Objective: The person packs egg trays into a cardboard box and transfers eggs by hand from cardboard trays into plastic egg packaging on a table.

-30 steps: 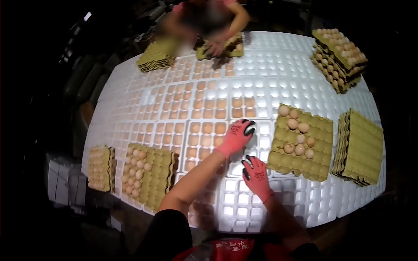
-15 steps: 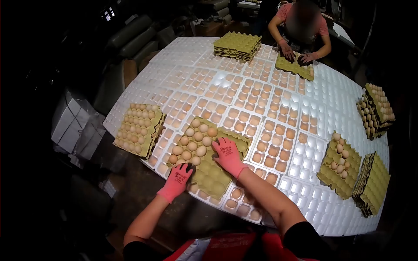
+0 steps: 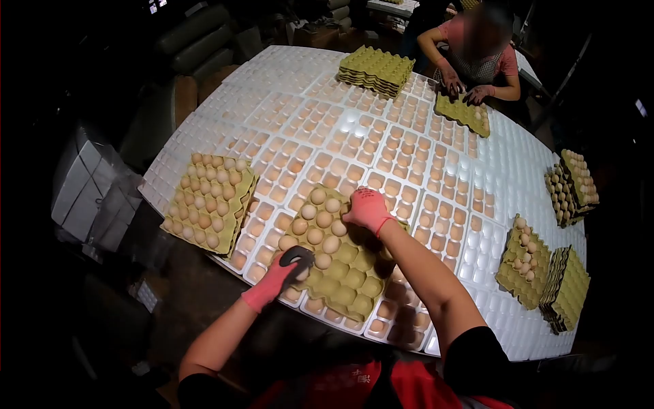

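Observation:
A green pulp egg tray (image 3: 338, 278) lies in front of me on white plastic egg trays, with several eggs (image 3: 315, 236) in its upper left part and bare cups at the lower right. At its left edge my left hand (image 3: 283, 273), in a pink glove with dark fingertips, is curled round an egg (image 3: 302, 275). Over the tray's upper right part, my right hand (image 3: 368, 209), in a matching glove, is closed with its knuckles up. Its fingertips, and whatever they hold, are hidden.
A stack of egg-filled trays (image 3: 208, 204) stands on the left. More pulp trays (image 3: 375, 68) are piled at the back, and others (image 3: 567, 286) on the right. Across the table, a co-worker's gloved hands (image 3: 470, 92) rest at another pulp tray (image 3: 463, 114).
My right hand has gone from lying spread on the tray to a closed shape farther up and right. The left fingers have curled in round an egg. The view has shifted slightly.

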`<action>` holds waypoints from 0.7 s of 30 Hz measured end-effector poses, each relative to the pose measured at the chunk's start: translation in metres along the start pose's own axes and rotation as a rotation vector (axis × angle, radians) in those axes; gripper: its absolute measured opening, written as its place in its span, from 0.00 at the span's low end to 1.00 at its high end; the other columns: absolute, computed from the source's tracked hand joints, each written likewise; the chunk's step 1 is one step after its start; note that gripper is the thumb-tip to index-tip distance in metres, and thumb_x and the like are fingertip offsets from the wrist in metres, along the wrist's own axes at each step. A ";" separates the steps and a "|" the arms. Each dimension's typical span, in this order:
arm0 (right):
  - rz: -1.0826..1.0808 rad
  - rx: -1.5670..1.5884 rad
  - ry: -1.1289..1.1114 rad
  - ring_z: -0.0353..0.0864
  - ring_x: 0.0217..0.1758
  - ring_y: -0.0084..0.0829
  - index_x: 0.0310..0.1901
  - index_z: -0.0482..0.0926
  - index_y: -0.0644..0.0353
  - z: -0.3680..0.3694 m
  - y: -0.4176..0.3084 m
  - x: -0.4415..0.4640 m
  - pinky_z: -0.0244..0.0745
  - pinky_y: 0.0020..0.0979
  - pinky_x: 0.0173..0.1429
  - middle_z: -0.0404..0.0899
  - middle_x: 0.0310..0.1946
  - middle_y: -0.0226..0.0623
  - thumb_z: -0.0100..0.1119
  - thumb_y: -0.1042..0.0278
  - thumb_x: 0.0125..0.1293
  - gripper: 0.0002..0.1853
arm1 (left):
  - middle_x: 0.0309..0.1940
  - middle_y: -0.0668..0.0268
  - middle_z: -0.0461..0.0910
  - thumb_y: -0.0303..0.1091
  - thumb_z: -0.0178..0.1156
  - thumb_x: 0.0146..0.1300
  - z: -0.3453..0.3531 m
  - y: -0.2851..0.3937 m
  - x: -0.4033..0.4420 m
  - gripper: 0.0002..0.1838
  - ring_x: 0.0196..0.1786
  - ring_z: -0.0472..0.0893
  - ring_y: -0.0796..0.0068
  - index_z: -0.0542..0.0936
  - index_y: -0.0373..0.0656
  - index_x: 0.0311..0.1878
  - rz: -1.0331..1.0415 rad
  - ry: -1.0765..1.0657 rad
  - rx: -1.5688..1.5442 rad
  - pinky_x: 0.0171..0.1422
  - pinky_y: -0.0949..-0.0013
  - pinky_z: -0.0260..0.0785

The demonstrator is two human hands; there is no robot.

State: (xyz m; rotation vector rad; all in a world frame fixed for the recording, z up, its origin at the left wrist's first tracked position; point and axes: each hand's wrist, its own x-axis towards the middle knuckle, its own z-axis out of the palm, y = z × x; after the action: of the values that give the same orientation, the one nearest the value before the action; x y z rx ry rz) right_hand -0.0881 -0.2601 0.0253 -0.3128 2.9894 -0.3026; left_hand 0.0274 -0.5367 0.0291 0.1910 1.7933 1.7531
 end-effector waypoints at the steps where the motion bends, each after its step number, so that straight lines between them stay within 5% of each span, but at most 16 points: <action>1: 0.101 0.189 -0.061 0.86 0.38 0.46 0.41 0.85 0.65 -0.023 0.001 -0.008 0.81 0.41 0.44 0.86 0.37 0.45 0.68 0.53 0.55 0.22 | 0.56 0.63 0.75 0.41 0.63 0.66 0.005 0.002 0.008 0.21 0.57 0.78 0.67 0.75 0.43 0.57 0.105 -0.024 0.417 0.57 0.64 0.74; 3: 0.273 1.130 -0.113 0.85 0.41 0.41 0.50 0.82 0.64 -0.023 0.033 -0.024 0.80 0.40 0.50 0.85 0.38 0.38 0.66 0.62 0.56 0.21 | 0.46 0.58 0.76 0.39 0.65 0.58 0.019 0.002 0.023 0.22 0.45 0.79 0.57 0.76 0.45 0.55 0.642 0.037 1.322 0.48 0.56 0.72; 4: 0.156 1.472 -0.107 0.81 0.51 0.37 0.61 0.76 0.61 -0.014 0.047 -0.034 0.77 0.38 0.59 0.81 0.45 0.37 0.65 0.70 0.56 0.28 | 0.45 0.58 0.77 0.38 0.65 0.57 0.020 -0.006 0.028 0.23 0.49 0.79 0.58 0.76 0.44 0.56 0.625 -0.014 1.491 0.53 0.57 0.71; 7: -0.266 0.765 0.057 0.79 0.56 0.42 0.64 0.74 0.56 -0.019 0.026 -0.041 0.78 0.39 0.58 0.73 0.60 0.47 0.64 0.71 0.56 0.31 | 0.46 0.59 0.79 0.37 0.63 0.61 0.011 0.003 0.047 0.23 0.50 0.79 0.63 0.74 0.44 0.59 0.532 -0.179 1.556 0.54 0.61 0.71; 8: -0.172 0.676 -0.068 0.71 0.68 0.44 0.65 0.73 0.53 -0.030 0.001 -0.047 0.74 0.40 0.66 0.62 0.69 0.48 0.63 0.71 0.55 0.32 | 0.46 0.60 0.79 0.37 0.62 0.63 0.008 0.008 0.045 0.23 0.49 0.79 0.65 0.73 0.44 0.61 0.486 -0.239 1.500 0.52 0.63 0.72; 9: -0.372 0.308 0.098 0.72 0.63 0.48 0.61 0.76 0.54 -0.015 -0.007 -0.046 0.76 0.41 0.61 0.65 0.66 0.47 0.62 0.71 0.56 0.27 | 0.46 0.61 0.79 0.36 0.61 0.64 0.006 0.010 0.037 0.22 0.48 0.79 0.67 0.73 0.45 0.61 0.382 -0.177 1.121 0.51 0.64 0.72; 11: -0.583 -0.159 0.050 0.74 0.54 0.49 0.53 0.80 0.53 0.005 -0.021 -0.026 0.77 0.42 0.56 0.68 0.60 0.46 0.61 0.68 0.58 0.18 | 0.46 0.64 0.78 0.34 0.59 0.67 -0.003 0.010 0.019 0.21 0.47 0.79 0.73 0.72 0.46 0.63 0.177 -0.055 0.379 0.48 0.67 0.74; 12: -0.539 -0.001 0.058 0.73 0.53 0.48 0.48 0.78 0.54 0.013 -0.024 -0.019 0.77 0.44 0.53 0.68 0.57 0.46 0.61 0.68 0.59 0.14 | 0.50 0.67 0.77 0.34 0.58 0.70 -0.019 -0.001 0.016 0.25 0.50 0.79 0.76 0.69 0.48 0.70 -0.077 -0.156 -0.204 0.49 0.70 0.74; 14: -0.546 0.115 0.169 0.74 0.51 0.46 0.43 0.78 0.55 0.011 -0.015 -0.024 0.77 0.44 0.49 0.70 0.52 0.46 0.62 0.66 0.60 0.10 | 0.54 0.67 0.75 0.32 0.60 0.68 -0.009 0.044 0.007 0.33 0.52 0.79 0.77 0.63 0.49 0.76 -0.199 -0.114 -0.340 0.47 0.73 0.74; 15: -0.591 0.053 0.273 0.76 0.50 0.46 0.44 0.79 0.55 -0.001 -0.003 -0.031 0.77 0.42 0.48 0.71 0.50 0.45 0.63 0.64 0.60 0.12 | 0.58 0.66 0.75 0.29 0.64 0.63 -0.004 0.036 0.021 0.36 0.55 0.78 0.75 0.65 0.49 0.74 -0.075 -0.107 -0.210 0.53 0.70 0.74; 17: -0.274 0.595 0.597 0.80 0.46 0.39 0.48 0.81 0.55 0.008 0.006 -0.059 0.76 0.37 0.45 0.78 0.46 0.39 0.65 0.60 0.64 0.14 | 0.67 0.53 0.69 0.30 0.73 0.46 0.017 0.045 0.047 0.39 0.71 0.68 0.51 0.73 0.47 0.66 0.475 -0.017 0.926 0.70 0.53 0.66; 19: 0.262 1.697 0.006 0.82 0.44 0.31 0.56 0.80 0.55 -0.005 0.035 -0.099 0.75 0.31 0.48 0.84 0.45 0.32 0.63 0.53 0.69 0.20 | 0.69 0.49 0.65 0.31 0.69 0.49 0.025 0.017 0.064 0.30 0.70 0.64 0.39 0.77 0.47 0.60 0.400 0.001 1.668 0.71 0.46 0.62; 20: 0.363 1.962 0.043 0.79 0.38 0.21 0.58 0.79 0.59 -0.027 0.037 -0.127 0.74 0.24 0.43 0.81 0.39 0.28 0.60 0.49 0.72 0.23 | 0.69 0.49 0.65 0.30 0.65 0.53 0.029 0.016 0.070 0.27 0.71 0.64 0.39 0.77 0.47 0.60 0.389 -0.051 1.717 0.71 0.46 0.62; 21: 0.279 2.089 0.012 0.77 0.38 0.20 0.62 0.78 0.60 0.010 0.073 -0.139 0.72 0.23 0.41 0.82 0.44 0.31 0.60 0.50 0.72 0.25 | 0.68 0.50 0.65 0.29 0.62 0.57 0.029 0.018 0.076 0.24 0.71 0.63 0.39 0.78 0.48 0.60 0.372 -0.092 1.775 0.71 0.45 0.61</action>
State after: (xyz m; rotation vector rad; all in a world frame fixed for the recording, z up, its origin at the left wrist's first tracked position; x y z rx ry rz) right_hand 0.0344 -0.1622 0.0135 0.3350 1.2062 -2.6046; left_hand -0.0243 -0.4716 0.0232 1.2700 2.7473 -0.2059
